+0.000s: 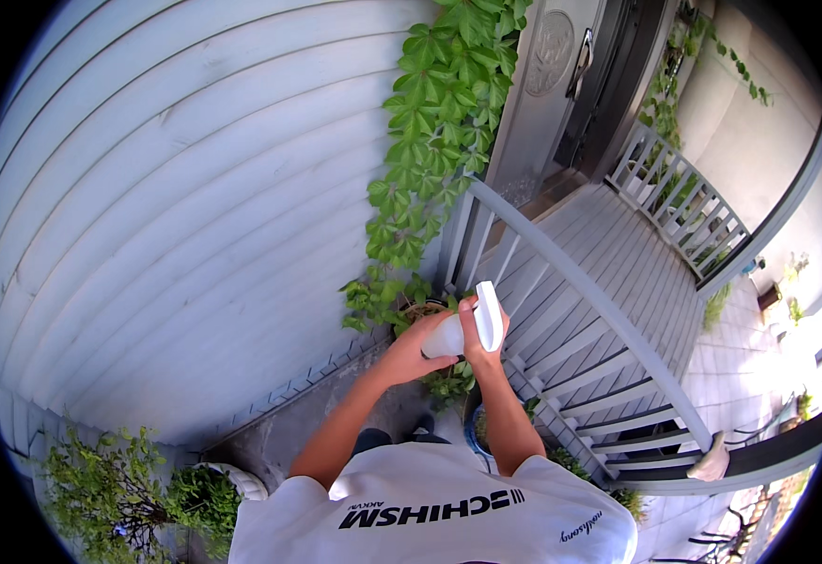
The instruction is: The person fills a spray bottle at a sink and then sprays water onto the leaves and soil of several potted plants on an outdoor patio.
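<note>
A white plastic spray bottle is held tilted in front of my body. My left hand wraps around its body from the left. At the neck, my right hand grips it just under the white trigger head; the trigger itself is mostly hidden. Beyond the hands, a climbing vine with broad green leaves grows up the wall from a round plant pot. More green leaves show below the bottle, and a blue pot stands partly behind my right forearm.
White horizontal siding rises on the left. A grey wooden railing runs close on the right, bordering a plank deck before a door. Leafy potted plants stand at lower left. A pale glove-like object rests on the railing's end.
</note>
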`<action>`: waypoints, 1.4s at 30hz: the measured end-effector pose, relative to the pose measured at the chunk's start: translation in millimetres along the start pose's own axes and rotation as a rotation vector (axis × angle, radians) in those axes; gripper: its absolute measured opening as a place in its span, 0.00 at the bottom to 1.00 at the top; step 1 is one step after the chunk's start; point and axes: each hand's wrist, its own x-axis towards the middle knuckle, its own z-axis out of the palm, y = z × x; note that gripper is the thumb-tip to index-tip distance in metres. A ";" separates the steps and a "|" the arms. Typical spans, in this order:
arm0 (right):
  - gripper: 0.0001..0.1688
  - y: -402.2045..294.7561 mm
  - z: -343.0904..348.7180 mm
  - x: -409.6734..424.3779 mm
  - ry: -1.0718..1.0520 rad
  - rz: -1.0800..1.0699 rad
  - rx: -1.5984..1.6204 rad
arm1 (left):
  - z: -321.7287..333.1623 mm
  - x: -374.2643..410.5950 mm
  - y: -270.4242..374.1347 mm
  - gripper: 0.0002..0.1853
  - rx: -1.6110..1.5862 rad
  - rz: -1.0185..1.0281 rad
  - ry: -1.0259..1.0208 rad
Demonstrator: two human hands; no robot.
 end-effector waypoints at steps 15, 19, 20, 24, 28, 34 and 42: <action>0.08 22.3 41.3 58.2 0.023 0.072 -0.201 | -62.3 85.3 -73.1 0.17 -0.732 -0.112 0.181; 0.09 38.8 68.4 68.8 0.025 0.104 -0.203 | -68.7 83.5 -91.8 0.17 -0.756 -0.133 0.241; 0.08 43.8 76.0 70.5 0.021 0.091 -0.173 | -70.5 81.8 -97.6 0.17 -0.756 -0.132 0.250; 0.08 56.1 99.9 72.5 -0.053 0.131 -0.154 | -72.6 61.9 -124.4 0.17 -0.694 -0.227 0.339; 0.08 59.0 102.9 80.9 0.053 0.142 -0.195 | -68.5 40.7 -142.1 0.17 -0.631 -0.240 0.329; 0.11 5.4 89.2 165.7 0.235 -0.048 -0.109 | -83.7 70.4 -99.2 0.40 -0.236 -0.054 0.224; 0.11 -31.7 92.5 196.7 0.266 -0.259 -0.012 | -75.4 131.3 -78.6 0.48 -0.223 0.107 0.342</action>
